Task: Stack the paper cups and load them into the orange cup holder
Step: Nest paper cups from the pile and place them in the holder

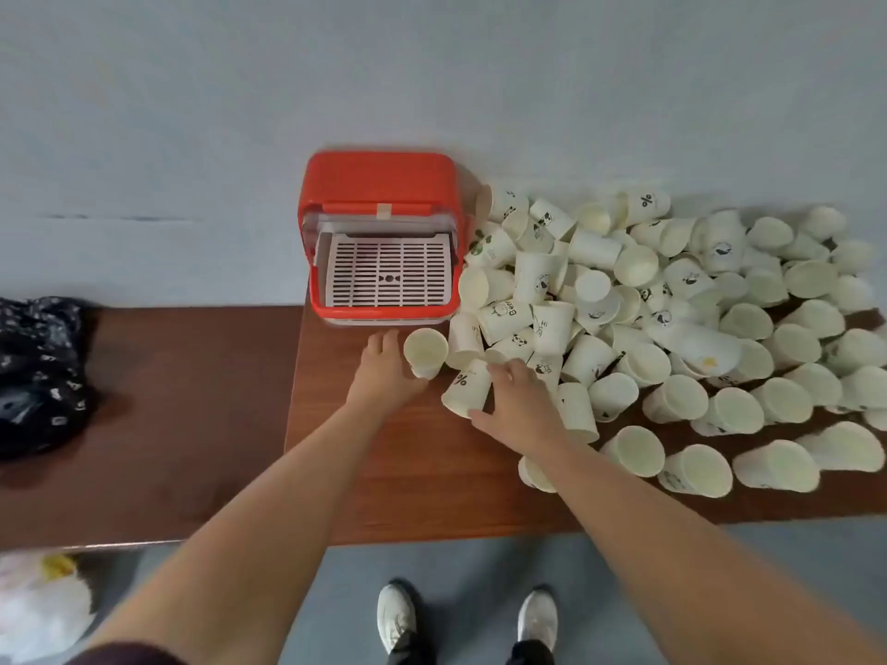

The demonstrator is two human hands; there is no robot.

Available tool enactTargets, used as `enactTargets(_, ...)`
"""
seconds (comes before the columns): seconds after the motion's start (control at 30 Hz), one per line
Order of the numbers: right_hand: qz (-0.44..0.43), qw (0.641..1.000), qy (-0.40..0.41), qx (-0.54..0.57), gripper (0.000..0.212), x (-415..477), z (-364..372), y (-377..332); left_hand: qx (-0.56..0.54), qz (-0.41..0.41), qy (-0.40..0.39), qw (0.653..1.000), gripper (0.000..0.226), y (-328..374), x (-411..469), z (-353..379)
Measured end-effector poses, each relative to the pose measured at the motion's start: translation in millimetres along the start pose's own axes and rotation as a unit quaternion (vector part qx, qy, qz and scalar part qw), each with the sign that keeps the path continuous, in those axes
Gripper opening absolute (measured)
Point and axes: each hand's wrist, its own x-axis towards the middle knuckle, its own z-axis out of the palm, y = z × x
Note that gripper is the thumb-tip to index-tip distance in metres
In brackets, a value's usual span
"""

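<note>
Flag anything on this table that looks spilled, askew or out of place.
The paper cups lie tipped in a loose heap right of the orange cup holder, none stacked. The holder's slatted tray is bare. A dark patterned bundle sits at the left edge.

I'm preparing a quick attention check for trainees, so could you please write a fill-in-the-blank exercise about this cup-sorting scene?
1. The orange plastic cup holder stands to the ___ of the pile of white paper cups.
2. The right hand rests on a cup printed with a ___ sign.
3. The slotted white tray inside the holder contains ___ cups.

Answers: left; percent; no
</note>
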Motion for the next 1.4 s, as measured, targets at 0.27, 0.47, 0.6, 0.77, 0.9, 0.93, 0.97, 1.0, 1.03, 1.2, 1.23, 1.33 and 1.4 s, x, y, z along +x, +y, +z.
enactTargets(0.27,-0.082,0.978,-0.08,-0.175,0.078,34.8,36.6,3.8,0.086,0.116,-0.081,0.986,0.106,-16.5,50.7,24.8)
enactTargets(0.47,-0.114,0.964,-0.035,-0.239,0.068,43.8,53.4,-3.8,0.024,0.123,-0.029,0.992,0.088,-26.8,55.3,32.1)
enactTargets(0.6,-0.126,0.959,-0.004,-0.254,0.054,52.3,55.2,-13.2,-0.048,0.087,0.008,0.995,0.084,-45.2,40.2,14.1)
enactTargets(0.77,-0.146,0.968,0.016,-0.202,0.051,48.8,53.3,-30.4,-0.103,0.034,0.045,0.993,0.08,-79.1,7.5,-29.8)
enactTargets(0.9,-0.048,0.998,0.033,-0.013,0.061,28.9,37.7,-55.4,-0.129,0.008,0.071,0.989,0.076,-94.7,-11.9,-63.8)
enactTargets(0.93,-0.021,0.998,0.038,0.05,0.063,24.4,33.4,-59.7,-0.137,0.006,0.075,0.988,0.075,-95.4,-15.8,-71.1)
enactTargets(0.97,0.0,0.993,0.041,0.11,0.064,21.4,28.3,-63.3,-0.143,0.007,0.08,0.986,0.075,-94.6,-18.9,-77.9)
enactTargets(1.0,0.018,0.985,0.041,0.165,0.064,20.2,22.4,-65.9,-0.147,0.009,0.085,0.985,0.074,-93.5,-20.6,-83.6)
enactTargets(1.03,0.032,0.976,0.041,0.212,0.064,20.2,16.1,-67.8,-0.151,0.012,0.089,0.984,0.074,-91.2,-21.6,-88.9)
enactTargets(1.2,0.038,0.946,0.052,0.318,0.066,33.4,-16.2,-69.8,-0.157,0.017,0.119,0.98,0.075,-68.8,-10.4,-106.7)
enactTargets(1.23,0.035,0.941,0.052,0.333,0.066,39.3,-20.9,-68.4,-0.151,0.018,0.125,0.981,0.076,-62.8,-4.6,-109.0)
enactTargets(1.33,0.032,0.929,0.054,0.365,0.067,58.8,-34.2,-63.6,-0.133,0.015,0.142,0.981,0.078,-42.5,15.8,-113.2)
enactTargets(1.4,0.03,0.928,0.051,0.369,0.065,75.5,-41.1,-57.8,-0.133,0.0,0.152,0.979,0.079,-30.5,31.1,-113.3)
